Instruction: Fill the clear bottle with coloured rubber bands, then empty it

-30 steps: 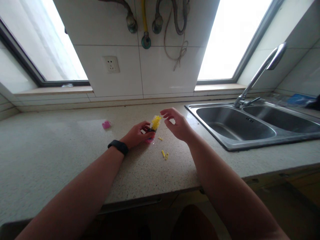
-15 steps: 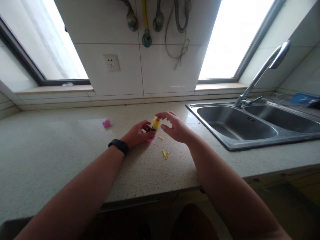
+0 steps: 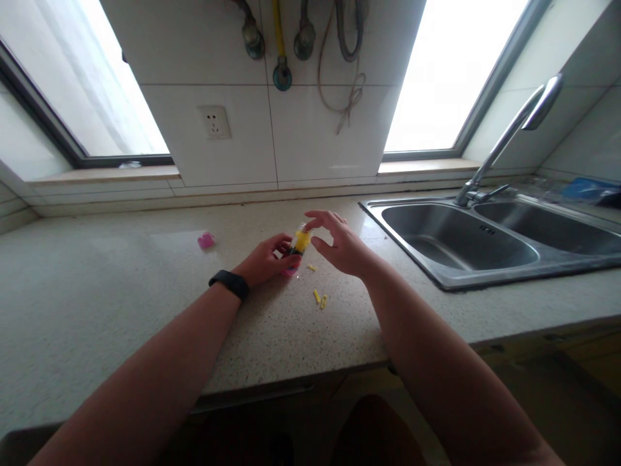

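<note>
In left hand, small jar of yellow pieces

Blown-out windows, dim foreground

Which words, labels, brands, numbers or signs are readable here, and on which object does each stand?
No text can be read.
The small container in the left hand has a dark band, too blurred to tell if it is a label.
The wall socket and the black wristband show no legible marking.
</note>
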Demonstrator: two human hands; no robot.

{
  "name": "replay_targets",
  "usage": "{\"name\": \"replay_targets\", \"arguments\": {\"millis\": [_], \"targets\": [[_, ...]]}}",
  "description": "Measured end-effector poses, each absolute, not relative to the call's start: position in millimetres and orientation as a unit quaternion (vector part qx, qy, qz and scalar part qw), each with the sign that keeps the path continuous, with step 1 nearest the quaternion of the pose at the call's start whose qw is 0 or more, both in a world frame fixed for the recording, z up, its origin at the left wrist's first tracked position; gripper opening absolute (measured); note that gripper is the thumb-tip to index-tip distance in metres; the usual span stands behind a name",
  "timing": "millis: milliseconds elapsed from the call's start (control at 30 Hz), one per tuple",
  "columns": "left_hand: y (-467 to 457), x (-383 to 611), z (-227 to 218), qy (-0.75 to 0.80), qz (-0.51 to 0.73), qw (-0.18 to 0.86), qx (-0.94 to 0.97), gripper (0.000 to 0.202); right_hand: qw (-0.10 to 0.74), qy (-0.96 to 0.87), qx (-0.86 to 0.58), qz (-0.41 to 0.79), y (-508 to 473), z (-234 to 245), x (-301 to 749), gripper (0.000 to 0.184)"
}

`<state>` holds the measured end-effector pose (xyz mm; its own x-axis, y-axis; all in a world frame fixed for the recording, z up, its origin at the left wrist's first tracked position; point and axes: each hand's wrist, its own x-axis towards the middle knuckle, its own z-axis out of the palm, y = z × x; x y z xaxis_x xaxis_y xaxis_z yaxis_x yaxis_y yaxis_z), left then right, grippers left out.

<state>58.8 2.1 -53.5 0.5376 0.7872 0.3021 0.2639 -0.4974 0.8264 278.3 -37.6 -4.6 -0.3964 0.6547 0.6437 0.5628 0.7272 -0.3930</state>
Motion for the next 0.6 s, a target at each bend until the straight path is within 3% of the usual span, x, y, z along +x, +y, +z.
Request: {"name": "replay_targets", "arguments": {"millis": [200,300,400,500,600], "targets": [[3,58,-57,0.332,0.357,0.403,0.775,0.038,0.5,-0.788,-0.347,0.096,-34,0,284,0.026],[4,58,-57,0.334,0.364,0.405,0.77,0.037,0.479,-0.787,-0.367,0.13,-34,3,290,0.01],[8,56,-56,0.347,0.374,0.381,0.771,0.034,0.317,-0.843,-0.369,0.231,-36,4,297,0.011],[12,54,-57,0.353,0.383,0.369,0.769,0.034,0.103,-0.878,-0.338,0.323,-37,1,300,0.032],[14,53,-59,0.359,0.381,0.36,0.772,0.037,-0.007,-0.886,-0.333,0.323,-36,-5,298,0.046]]}}
